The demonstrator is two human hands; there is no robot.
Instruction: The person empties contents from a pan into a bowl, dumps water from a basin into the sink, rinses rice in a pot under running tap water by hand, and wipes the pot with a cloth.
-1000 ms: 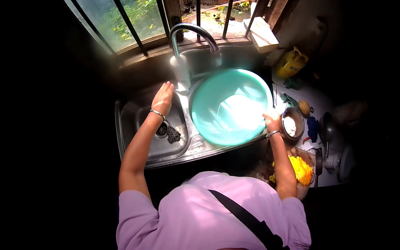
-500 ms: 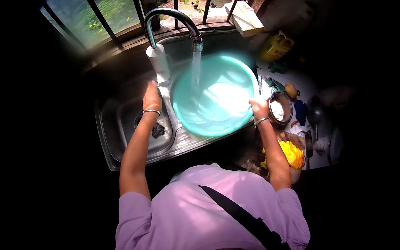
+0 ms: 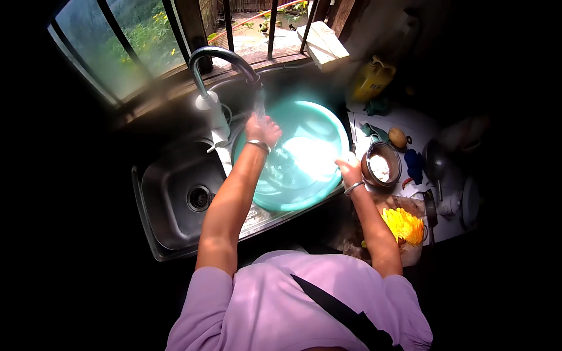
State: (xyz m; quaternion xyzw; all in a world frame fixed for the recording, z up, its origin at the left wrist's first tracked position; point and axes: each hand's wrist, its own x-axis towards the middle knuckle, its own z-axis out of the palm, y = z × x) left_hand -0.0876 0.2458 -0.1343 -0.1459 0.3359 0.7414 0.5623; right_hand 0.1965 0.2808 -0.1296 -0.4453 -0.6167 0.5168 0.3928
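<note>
Teal plastic basin sits over the right part of the steel sink, under the gooseneck faucet. Left hand is over the basin's upper-left area, right in the water stream. So from the left fingers, most of the basin lies to the right and back toward the body. Right hand is on the opposite edge: it grips the right rim, thumb side up, other fingers mostly out of sight past the edge. No real long axis; basin reads round, slightly oval from this angle. Right hand is nearest the metal pot, which stands just beside it with white contents; yellow heap is lower, beyond the right forearm.

Hard to read: left fingers look bent, but spray and bright light wash them out. Can't tell if they hold anything, or if they touch the basin wall or hover. Sun glare blanks the basin floor, so water depth isn't readable. Basin hides whatever is under it. Left sink bowl shows clearly, drain included. Far right of the counter fades into black; the dark items there are hard to identify.
</note>
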